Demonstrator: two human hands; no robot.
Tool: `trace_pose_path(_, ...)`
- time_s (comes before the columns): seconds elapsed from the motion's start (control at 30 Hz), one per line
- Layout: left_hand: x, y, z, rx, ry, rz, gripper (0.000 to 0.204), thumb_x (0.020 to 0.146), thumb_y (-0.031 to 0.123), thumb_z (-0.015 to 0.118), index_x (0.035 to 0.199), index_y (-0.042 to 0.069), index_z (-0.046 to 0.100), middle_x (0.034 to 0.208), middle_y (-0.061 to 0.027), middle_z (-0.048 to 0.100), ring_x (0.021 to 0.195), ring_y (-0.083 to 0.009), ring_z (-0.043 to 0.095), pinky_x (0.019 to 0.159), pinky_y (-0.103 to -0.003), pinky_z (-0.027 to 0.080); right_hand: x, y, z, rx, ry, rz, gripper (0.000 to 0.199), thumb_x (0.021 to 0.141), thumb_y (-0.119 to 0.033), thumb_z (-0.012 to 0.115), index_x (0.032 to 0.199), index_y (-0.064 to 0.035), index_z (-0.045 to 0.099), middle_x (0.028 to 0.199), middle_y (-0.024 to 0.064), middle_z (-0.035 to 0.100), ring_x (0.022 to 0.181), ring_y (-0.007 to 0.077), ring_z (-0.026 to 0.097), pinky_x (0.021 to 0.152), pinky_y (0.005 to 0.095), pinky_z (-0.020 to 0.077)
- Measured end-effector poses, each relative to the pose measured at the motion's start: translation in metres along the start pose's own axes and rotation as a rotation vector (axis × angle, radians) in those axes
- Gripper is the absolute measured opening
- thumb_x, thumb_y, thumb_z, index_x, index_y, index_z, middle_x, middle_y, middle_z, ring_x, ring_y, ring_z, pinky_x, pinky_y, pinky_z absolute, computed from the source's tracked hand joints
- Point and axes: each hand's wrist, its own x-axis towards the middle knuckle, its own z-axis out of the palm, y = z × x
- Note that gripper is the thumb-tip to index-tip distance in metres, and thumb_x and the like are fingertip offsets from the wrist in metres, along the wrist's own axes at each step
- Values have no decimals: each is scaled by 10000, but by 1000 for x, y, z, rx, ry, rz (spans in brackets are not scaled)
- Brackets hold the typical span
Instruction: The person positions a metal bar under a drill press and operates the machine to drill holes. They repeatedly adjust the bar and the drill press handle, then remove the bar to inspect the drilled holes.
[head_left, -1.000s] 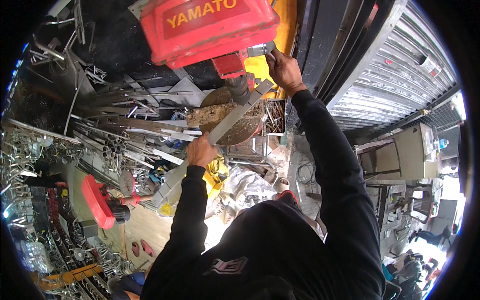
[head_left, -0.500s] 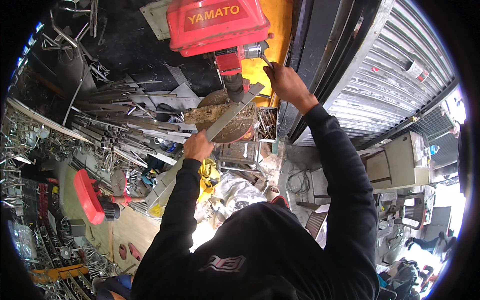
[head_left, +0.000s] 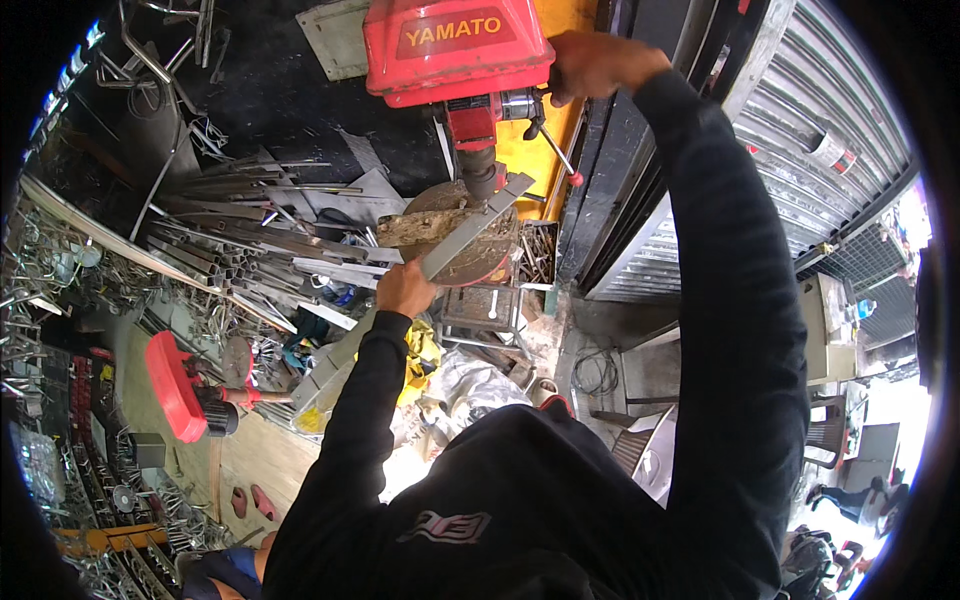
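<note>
A red drill press head [head_left: 455, 60] stands in front of me at the top. Its chuck [head_left: 480, 170] points down at a round worktable [head_left: 470, 270]. On that table lies a rough wooden block [head_left: 420, 228], with a long grey metal bar [head_left: 460, 243] resting slantwise across it, its far end beside the chuck. My left hand [head_left: 405, 290] is closed around the bar's nearer part. My right hand [head_left: 605, 65] is raised against the right side of the red head, above the feed lever [head_left: 560, 155]. Its fingertips are partly hidden and blurred.
Cut metal tubes [head_left: 210, 250] are heaped at the left. A second red machine head [head_left: 172, 388] stands at lower left. A box of metal bits [head_left: 538, 250] sits right of the worktable. A ribbed metal shutter [head_left: 830, 130] rises at the right; coiled cable [head_left: 597, 370] lies on the floor.
My right hand has let go of the feed lever and moved up to the side of the red head. The lever now hangs free. My left hand still holds the bar.
</note>
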Motion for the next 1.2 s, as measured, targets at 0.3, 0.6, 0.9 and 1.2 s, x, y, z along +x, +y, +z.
trace_pose_path(0.3,-18,-3,15,46,-11,15,286,811,232,700,1050,76,706,939,-225,756,885,-429,738,792,-535,597,38,14,-43,274,-393,273,309,844,-196,857,1088,-113,687,590,-55,435,449,76,385,416,276,301)
trace_pose_path(0.6,-84,-45,-1,32,-12,-150,347,766,204,729,1086,81,682,912,-240,746,875,-448,732,785,-549,591,62,35,-42,122,-561,205,322,900,-369,801,1090,-118,734,663,-50,511,536,101,466,477,295,377)
trace_pose_path(0.9,-110,-61,1,67,-29,-191,377,762,193,705,1123,87,695,865,-256,731,837,-458,722,760,-559,583,61,50,-27,275,-516,227,277,936,-350,774,1072,-120,703,627,-45,485,489,94,451,439,288,358)
trace_pose_path(1.2,-102,-55,17,57,-21,-157,400,759,164,688,1151,82,698,903,-270,737,860,-467,723,791,-567,586,38,41,-11,480,-397,262,237,972,-331,748,1054,-121,672,592,-40,458,443,86,436,401,280,339)
